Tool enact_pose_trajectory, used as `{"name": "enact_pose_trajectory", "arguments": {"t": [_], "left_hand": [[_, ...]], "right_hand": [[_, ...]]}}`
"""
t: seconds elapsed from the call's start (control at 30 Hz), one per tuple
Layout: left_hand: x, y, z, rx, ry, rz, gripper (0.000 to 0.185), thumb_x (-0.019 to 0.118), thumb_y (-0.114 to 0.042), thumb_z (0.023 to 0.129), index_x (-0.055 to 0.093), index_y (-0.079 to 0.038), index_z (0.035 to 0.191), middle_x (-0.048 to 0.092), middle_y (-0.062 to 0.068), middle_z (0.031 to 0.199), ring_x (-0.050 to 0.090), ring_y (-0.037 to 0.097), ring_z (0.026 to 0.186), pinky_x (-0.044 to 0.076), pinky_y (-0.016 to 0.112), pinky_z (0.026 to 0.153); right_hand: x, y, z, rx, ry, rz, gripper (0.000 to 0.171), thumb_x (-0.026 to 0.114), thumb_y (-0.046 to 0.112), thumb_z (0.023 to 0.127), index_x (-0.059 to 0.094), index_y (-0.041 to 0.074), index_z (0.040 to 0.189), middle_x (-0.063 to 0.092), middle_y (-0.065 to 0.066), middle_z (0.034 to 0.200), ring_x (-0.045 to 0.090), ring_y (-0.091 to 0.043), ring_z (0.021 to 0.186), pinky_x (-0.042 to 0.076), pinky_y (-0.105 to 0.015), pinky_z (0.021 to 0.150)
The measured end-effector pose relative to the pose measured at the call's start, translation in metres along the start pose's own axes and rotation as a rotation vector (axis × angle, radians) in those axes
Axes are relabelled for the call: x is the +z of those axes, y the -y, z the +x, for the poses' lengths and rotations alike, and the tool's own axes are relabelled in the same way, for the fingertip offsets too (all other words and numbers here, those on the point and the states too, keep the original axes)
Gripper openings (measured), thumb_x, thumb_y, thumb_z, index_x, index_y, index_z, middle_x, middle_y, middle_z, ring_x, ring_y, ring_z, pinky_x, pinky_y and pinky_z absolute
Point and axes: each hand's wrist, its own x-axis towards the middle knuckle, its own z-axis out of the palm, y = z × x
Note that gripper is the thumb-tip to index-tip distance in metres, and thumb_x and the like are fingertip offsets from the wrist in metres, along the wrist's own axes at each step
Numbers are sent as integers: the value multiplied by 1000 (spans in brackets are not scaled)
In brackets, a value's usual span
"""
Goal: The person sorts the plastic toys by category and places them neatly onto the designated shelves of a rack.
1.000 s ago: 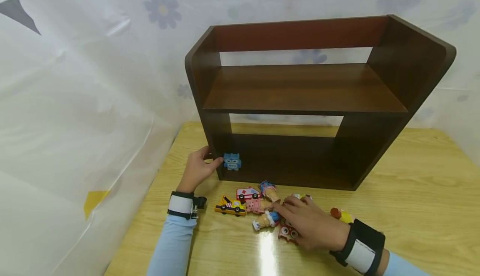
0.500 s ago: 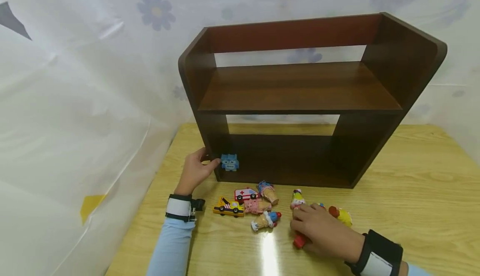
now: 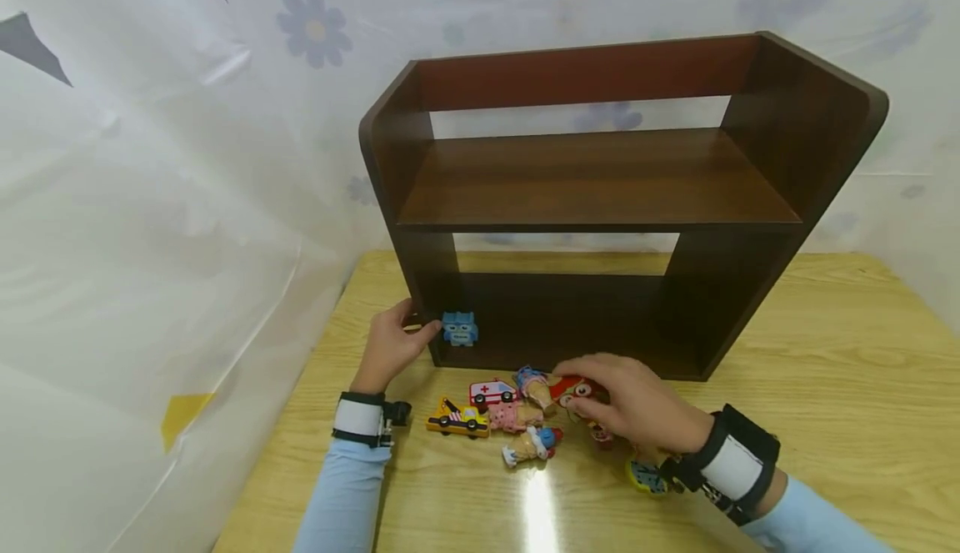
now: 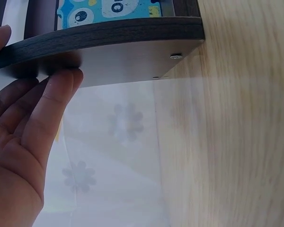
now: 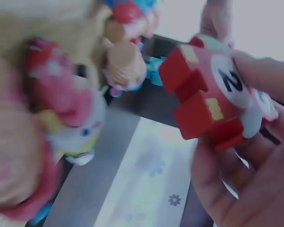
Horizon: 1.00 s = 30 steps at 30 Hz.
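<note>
My left hand (image 3: 393, 346) grips the left side panel (image 4: 109, 40) of the dark brown bookshelf (image 3: 600, 182), thumb on the inside and fingers on the outside. Just inside that panel, on the lower shelf, a blue owl figure (image 3: 460, 329) stands upright. My right hand (image 3: 633, 399) pinches a red owl figure (image 3: 576, 390) over the toys in front of the shelf. In the right wrist view the red owl (image 5: 213, 90) is tilted, a white oval with a black 2 on it, between thumb and fingers.
On the table before the shelf lie a yellow tow truck (image 3: 457, 419), a white-and-red ambulance (image 3: 492, 392) and several ice-cream-cone figures, one with a blue top (image 3: 532, 444). A yellow-rimmed toy (image 3: 647, 476) lies near my right wrist. Patterned white sheeting (image 3: 187, 203) hangs left and behind.
My right hand first dragged the red owl rightward, then lifted it and brought it up and left toward the shelf front. My left hand keeps its grip on the side panel.
</note>
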Motion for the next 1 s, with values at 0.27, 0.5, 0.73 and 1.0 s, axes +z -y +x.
{"name": "enact_pose_trajectory", "arguments": {"t": [0.27, 0.5, 0.73, 1.0], "left_hand": [[1, 4, 0, -4, -7, 11, 36, 73, -21, 88, 67, -4, 119, 72, 16, 114, 72, 33, 103, 61, 45, 83], [5, 3, 1, 23, 6, 0, 36, 73, -20, 88, 67, -5, 120, 72, 16, 115, 72, 32, 102, 62, 43, 82], [6, -1, 1, 36, 9, -10, 36, 73, -20, 88, 67, -5, 120, 72, 16, 116, 72, 33, 103, 62, 44, 81], [6, -3, 0, 38, -8, 4, 35, 73, -20, 88, 67, -6, 119, 73, 15, 116, 72, 32, 103, 62, 43, 80]], "right_hand": [[-6, -13, 53, 105, -85, 142, 36, 66, 18, 96, 60, 10, 130, 71, -4, 106, 29, 0, 43, 34, -21, 50], [-9, -15, 82, 115, -82, 131, 35, 63, 14, 96, 59, 3, 129, 70, -13, 112, 48, -2, 53, 43, -23, 57], [-16, -12, 103, 116, -78, 79, 30, 66, 17, 93, 65, 3, 120, 70, -14, 114, 66, -17, 87, 54, -37, 76], [1, -10, 123, 126, -51, 72, 30, 68, 17, 90, 65, 3, 117, 71, -14, 113, 67, -20, 86, 56, -40, 78]]}}
